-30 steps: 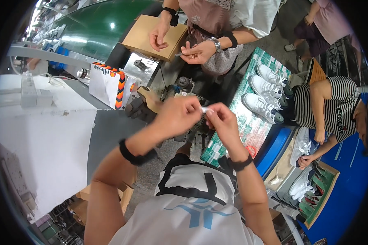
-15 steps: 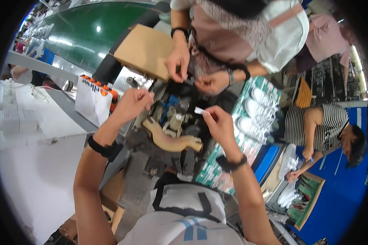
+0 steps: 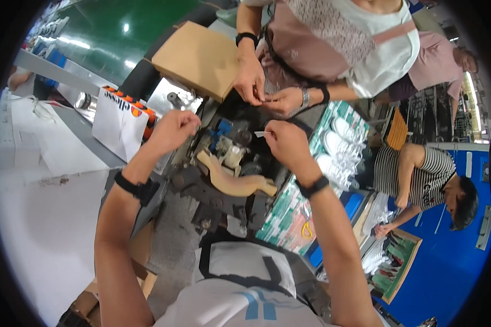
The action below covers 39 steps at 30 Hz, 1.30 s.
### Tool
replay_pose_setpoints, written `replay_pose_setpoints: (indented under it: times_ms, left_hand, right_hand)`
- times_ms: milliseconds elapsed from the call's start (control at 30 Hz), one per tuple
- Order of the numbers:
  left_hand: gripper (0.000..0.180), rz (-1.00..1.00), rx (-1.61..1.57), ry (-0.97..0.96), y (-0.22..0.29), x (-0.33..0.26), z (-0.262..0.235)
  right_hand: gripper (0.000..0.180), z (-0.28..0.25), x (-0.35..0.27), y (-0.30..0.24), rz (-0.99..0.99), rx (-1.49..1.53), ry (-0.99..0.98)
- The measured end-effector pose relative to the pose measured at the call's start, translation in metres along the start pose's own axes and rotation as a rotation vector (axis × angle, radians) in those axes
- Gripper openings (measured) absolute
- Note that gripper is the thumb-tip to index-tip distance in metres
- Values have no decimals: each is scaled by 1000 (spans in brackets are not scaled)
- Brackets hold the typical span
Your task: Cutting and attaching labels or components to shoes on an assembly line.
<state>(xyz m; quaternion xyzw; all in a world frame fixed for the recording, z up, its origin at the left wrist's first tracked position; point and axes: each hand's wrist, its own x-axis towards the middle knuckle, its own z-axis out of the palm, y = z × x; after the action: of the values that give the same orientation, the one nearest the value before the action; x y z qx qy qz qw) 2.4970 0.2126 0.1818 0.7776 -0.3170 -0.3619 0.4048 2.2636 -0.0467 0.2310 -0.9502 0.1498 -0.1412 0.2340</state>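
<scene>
My right hand (image 3: 289, 144) pinches a small white slip (image 3: 262, 134) between thumb and forefinger, just above a dark machine. My left hand (image 3: 174, 131) hovers at the machine's left side, fingers curled together; whether anything is in them is hidden. Below and between both hands lies a curved, cream-coloured pad (image 3: 232, 182) on the front of the machine, with metal and blue parts (image 3: 223, 131) behind it. Neither hand touches the pad. Across the machine, another person's two hands (image 3: 261, 98) meet at the fingertips over something too small to name.
A cardboard box (image 3: 196, 57) sits beyond my left hand, near a white card display (image 3: 118, 122). White shoes (image 3: 338, 141) stand on a green-and-white surface at right, with yellow scissors (image 3: 307, 229) nearer me. A person in stripes (image 3: 414, 174) works farther right.
My right hand has turned more palm-down and shifted slightly up with the slip. The other person's hands have come together. The whole view has shifted a little, and the yellow scissors now show.
</scene>
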Motion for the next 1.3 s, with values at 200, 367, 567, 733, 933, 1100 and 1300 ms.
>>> replay_pose_setpoints:
  times_ms: [200,367,567,733,933,1100,1300]
  left_hand:
    - [14,64,-122,49,11,-20,-3]
    - [18,97,-200,-110,57,-20,23]
    - [19,152,-245,-212,96,-14,56]
    - [17,147,-382,-138,107,-20,72]
    - [14,94,-324,-226,111,-30,78]
    - [15,126,-133,-272,102,-24,76]
    - [18,54,-98,-59,84,-13,23]
  right_hand:
    - [14,-6,-25,-1,326,318,-104]
    - [17,-1,-39,-6,450,598,-162]
    - [19,3,-37,-37,499,916,-91]
    - [18,1,-46,-49,495,1005,-25]
    - [17,-3,-64,-48,540,988,65]
    - [16,6,-77,-21,604,1042,73]
    - [17,13,-73,17,661,709,93]
